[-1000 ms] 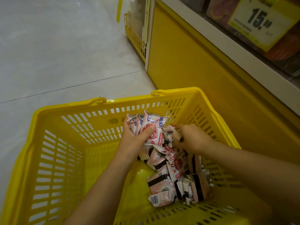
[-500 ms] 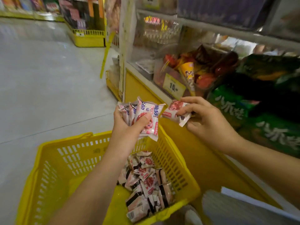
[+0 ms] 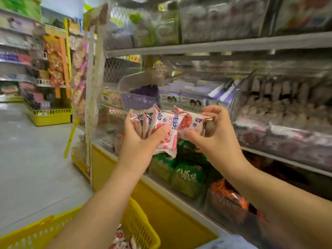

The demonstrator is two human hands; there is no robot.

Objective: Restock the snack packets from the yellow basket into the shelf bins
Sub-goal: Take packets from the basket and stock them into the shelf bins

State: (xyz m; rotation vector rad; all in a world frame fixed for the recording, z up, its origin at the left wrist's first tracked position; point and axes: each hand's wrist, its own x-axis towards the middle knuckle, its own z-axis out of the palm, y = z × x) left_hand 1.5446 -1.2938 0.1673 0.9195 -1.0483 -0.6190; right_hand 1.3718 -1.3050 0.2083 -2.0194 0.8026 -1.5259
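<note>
Since both hands are up at the shelf bins [image 3: 280, 123], left hand [image 3: 142, 141] clutches a fanned stack of snack packets [image 3: 161, 126] while right hand [image 3: 213, 133] pinches one, probably adding it before stocking.

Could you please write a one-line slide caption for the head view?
Left hand and right hand hold snack packets before the shelf bins, above the yellow basket.
</note>
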